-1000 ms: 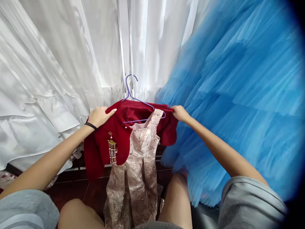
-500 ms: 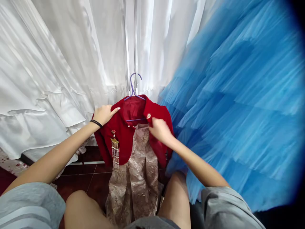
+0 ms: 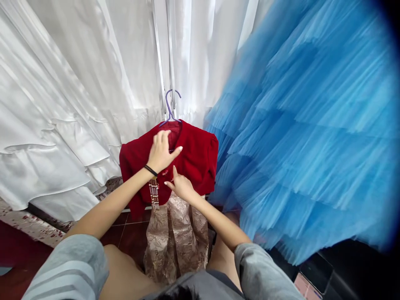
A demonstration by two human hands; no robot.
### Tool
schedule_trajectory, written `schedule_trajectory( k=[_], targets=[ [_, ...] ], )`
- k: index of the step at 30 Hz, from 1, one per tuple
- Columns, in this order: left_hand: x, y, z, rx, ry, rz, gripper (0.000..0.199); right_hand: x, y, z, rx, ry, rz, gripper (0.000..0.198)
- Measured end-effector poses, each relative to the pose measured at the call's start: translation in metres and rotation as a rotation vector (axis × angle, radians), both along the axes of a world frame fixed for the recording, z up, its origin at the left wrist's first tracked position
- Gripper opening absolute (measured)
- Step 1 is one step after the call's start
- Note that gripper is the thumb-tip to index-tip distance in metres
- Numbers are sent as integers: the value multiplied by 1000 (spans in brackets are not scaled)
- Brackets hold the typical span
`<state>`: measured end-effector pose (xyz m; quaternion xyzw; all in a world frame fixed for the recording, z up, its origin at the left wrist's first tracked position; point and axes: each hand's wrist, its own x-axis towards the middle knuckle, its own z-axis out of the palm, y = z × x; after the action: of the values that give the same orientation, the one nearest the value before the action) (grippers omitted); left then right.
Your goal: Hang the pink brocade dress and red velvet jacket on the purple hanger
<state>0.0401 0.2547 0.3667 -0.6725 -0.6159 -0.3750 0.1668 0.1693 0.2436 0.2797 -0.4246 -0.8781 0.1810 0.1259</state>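
A red velvet jacket (image 3: 196,154) hangs on a purple hanger (image 3: 170,112). Its two front edges meet below the collar. My left hand (image 3: 161,153) is over the neckline, thumb and fingers apart and nothing visible in it. Lower on the jacket front is my right hand (image 3: 183,186), with index finger and thumb spread and the other fingers curled. Whether either hand presses on the cloth I cannot tell. A gold beaded tassel ornament (image 3: 154,193) hangs from the jacket beside my left wrist. Below the jacket falls a shiny beige-pink patterned garment (image 3: 175,246).
White satin and sheer fabric (image 3: 62,137) hangs behind and to the left. A tiered blue tulle skirt (image 3: 300,137) fills the right side. Dark red floor tiles (image 3: 134,233) show beneath. A phone-like object (image 3: 308,287) lies on a black surface at lower right.
My right hand has moved left and down, and the jacket's right front now covers the middle where the beige-pink garment showed. My left hand has shifted from the shoulder to the neckline.
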Motion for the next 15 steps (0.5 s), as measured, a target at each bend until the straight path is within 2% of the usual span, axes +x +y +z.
schedule_trajectory(
  k=[2, 4, 6, 7, 9, 11, 13, 15],
  targets=[
    [23, 10, -9, -108, -67, -59, 68, 21, -5, -34, -60, 81, -98, 61],
    [35, 23, -13, -250, -132, -45, 54, 47, -4, -66, -80, 148, -336, 51],
    [35, 34, -11, -373, -179, -25, 31, 74, 6, -93, -16, 167, -628, 53],
    [33, 38, -8, -400, -199, -24, 23, 86, 14, -103, 3, 145, -719, 57],
    [26, 43, 2, -368, -252, -51, 26, 105, 30, -118, -55, 62, -728, 61],
    [18, 43, 18, -319, -348, -157, 30, 115, 40, -127, -172, 2, -605, 57],
    [11, 42, 36, -328, -467, -378, 29, 118, 38, -135, -211, -7, -552, 54],
    [4, 42, 51, -334, -566, -584, 32, 113, 24, -148, -158, 3, -603, 58]
  ],
)
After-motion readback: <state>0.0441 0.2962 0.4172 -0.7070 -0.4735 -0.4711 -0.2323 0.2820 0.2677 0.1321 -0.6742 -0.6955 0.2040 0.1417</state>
